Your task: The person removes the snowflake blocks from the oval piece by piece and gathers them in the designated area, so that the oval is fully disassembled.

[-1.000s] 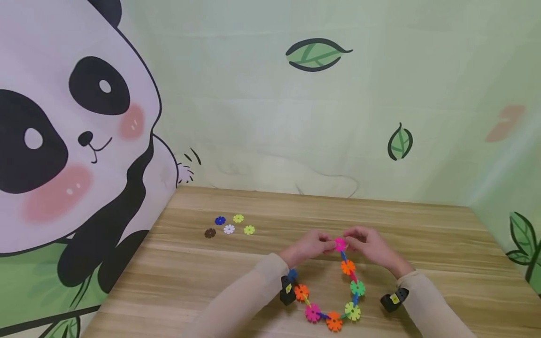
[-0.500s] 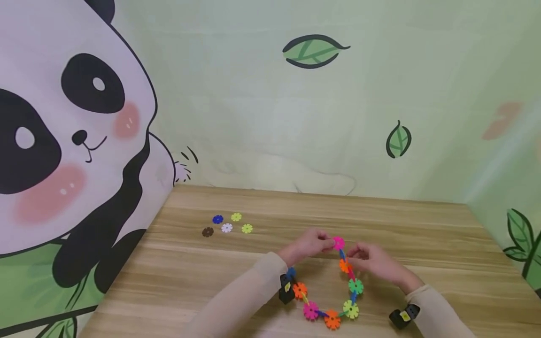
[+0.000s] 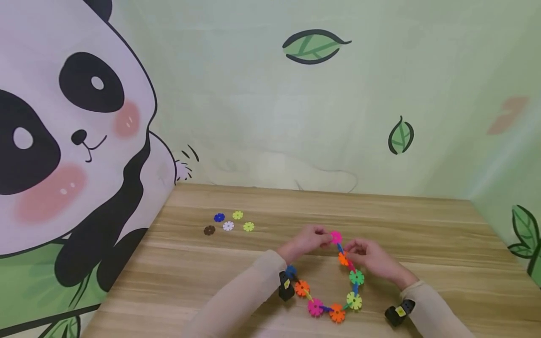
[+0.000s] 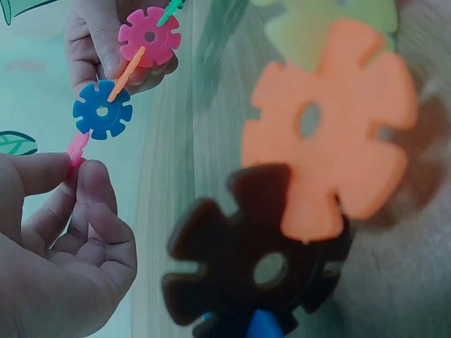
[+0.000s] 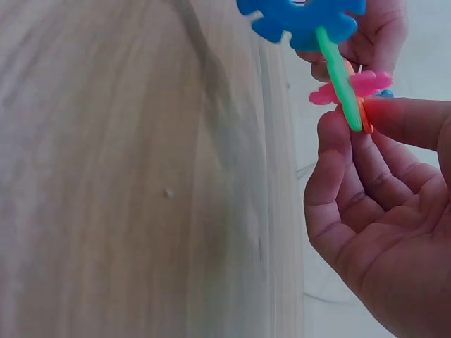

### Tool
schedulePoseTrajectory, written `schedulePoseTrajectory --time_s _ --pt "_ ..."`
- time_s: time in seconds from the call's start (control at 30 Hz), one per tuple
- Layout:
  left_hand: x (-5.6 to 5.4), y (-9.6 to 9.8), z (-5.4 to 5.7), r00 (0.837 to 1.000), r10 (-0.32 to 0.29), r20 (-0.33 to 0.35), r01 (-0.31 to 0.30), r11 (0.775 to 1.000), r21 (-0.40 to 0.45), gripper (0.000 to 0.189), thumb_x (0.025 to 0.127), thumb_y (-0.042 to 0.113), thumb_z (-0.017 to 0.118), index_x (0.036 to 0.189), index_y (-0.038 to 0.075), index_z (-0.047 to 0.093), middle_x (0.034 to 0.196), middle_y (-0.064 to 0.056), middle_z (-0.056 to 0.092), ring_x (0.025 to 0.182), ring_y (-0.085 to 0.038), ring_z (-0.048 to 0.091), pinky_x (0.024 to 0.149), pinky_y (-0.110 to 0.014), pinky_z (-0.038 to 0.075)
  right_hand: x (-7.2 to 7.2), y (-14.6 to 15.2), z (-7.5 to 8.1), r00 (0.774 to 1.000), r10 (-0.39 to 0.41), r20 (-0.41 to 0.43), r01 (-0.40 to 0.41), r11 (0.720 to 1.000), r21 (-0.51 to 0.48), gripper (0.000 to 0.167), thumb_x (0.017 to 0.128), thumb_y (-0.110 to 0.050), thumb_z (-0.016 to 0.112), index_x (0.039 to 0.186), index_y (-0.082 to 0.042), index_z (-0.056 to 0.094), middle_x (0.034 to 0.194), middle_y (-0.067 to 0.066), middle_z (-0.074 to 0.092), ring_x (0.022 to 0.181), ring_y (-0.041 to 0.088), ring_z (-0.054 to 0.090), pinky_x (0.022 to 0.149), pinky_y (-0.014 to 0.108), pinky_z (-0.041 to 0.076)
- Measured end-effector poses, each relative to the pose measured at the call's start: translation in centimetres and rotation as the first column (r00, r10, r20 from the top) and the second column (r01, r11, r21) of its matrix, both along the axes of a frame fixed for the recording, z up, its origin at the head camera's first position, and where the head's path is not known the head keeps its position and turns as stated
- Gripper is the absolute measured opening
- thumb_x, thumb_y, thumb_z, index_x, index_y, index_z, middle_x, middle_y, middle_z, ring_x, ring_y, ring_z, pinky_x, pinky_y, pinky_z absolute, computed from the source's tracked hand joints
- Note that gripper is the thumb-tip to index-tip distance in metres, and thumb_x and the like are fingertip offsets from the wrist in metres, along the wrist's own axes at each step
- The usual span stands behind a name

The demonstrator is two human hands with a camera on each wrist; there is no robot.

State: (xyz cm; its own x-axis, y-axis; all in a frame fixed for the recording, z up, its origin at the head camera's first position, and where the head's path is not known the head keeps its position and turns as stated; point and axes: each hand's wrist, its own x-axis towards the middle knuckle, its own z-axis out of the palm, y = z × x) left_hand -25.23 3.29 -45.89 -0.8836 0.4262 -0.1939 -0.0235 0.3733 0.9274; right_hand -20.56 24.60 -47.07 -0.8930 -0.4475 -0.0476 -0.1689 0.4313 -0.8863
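Observation:
A chain of interlocked plastic snowflake discs (image 3: 315,307) curves in a U, running between my two hands. My left hand (image 3: 307,240) pinches the pink end disc (image 3: 336,237) between thumb and fingers; the left wrist view shows that pink disc (image 4: 77,149) edge-on beside a blue disc (image 4: 103,110). Just below, thumb and fingers of my right hand (image 3: 376,259) pinch an orange disc (image 3: 343,258). Up close in the right wrist view, this orange disc (image 5: 366,121) sits beside a pink disc (image 5: 373,83) and a green one (image 5: 338,77). My left wrist partly hides the chain's other end.
Several loose discs lie at the back left of the wooden table (image 3: 203,291): a blue one (image 3: 219,217), a brown one (image 3: 209,230), a white one (image 3: 228,226) and yellow ones (image 3: 249,226). A panda-print backdrop (image 3: 262,117) rises behind the table and along its sides.
My right hand has moved from beside the pink end disc down to the orange disc, which it now pinches. The left hand keeps its pinch on the pink disc.

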Motion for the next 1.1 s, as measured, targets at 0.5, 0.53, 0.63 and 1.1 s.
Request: schedulePoseTrajectory --time_s 0.5,0.53,0.63,1.1 --pt "-2.3 -3.2 0.0 0.983 0.182 0.031 -0.184 0.967 0.174 0.009 0.092 0.003 0.058 0.094 -0.005 0.060 0.083 -0.010 0.063 0.073 -0.015 0.061 0.077 -0.036 0.053 -0.6 -0.1 0.6 1.000 -0.023 -0.015 0.023 0.999 -0.030 0.021 0.094 -0.010 0.058 0.109 0.005 0.058 0.090 0.011 0.062 0.077 0.019 0.059 0.067 0.029 0.050" --pt "-2.6 -4.0 0.1 0.980 0.195 0.025 -0.197 0.966 0.167 0.009 0.092 0.003 0.057 0.095 -0.005 0.060 0.083 -0.009 0.063 0.072 -0.014 0.061 0.077 -0.037 0.054 -0.6 -0.1 0.6 1.000 -0.024 -0.018 0.023 0.999 -0.029 0.021 0.094 -0.010 0.057 0.109 0.005 0.058 0.090 0.011 0.062 0.078 0.019 0.059 0.067 0.028 0.050" --pt "-3.2 -6.5 0.3 0.971 0.238 0.035 -0.241 0.958 0.153 0.011 0.092 0.002 0.056 0.097 -0.007 0.060 0.085 -0.011 0.063 0.072 -0.016 0.061 0.078 -0.038 0.053 -0.7 0.1 0.6 0.999 -0.022 -0.023 0.022 0.999 -0.030 0.021 0.094 -0.009 0.057 0.108 0.006 0.058 0.090 0.012 0.062 0.077 0.019 0.059 0.068 0.028 0.050" --pt "-1.9 -18.5 0.0 0.947 0.287 -0.144 -0.308 0.939 -0.150 0.014 0.090 0.009 0.061 0.099 0.000 0.066 0.085 -0.008 0.062 0.077 -0.020 0.060 0.067 -0.031 0.050 -1.3 -0.1 0.2 0.999 -0.043 -0.022 0.043 0.999 -0.011 0.020 0.093 -0.009 0.058 0.107 0.006 0.059 0.089 0.010 0.061 0.077 0.019 0.058 0.066 0.027 0.050"
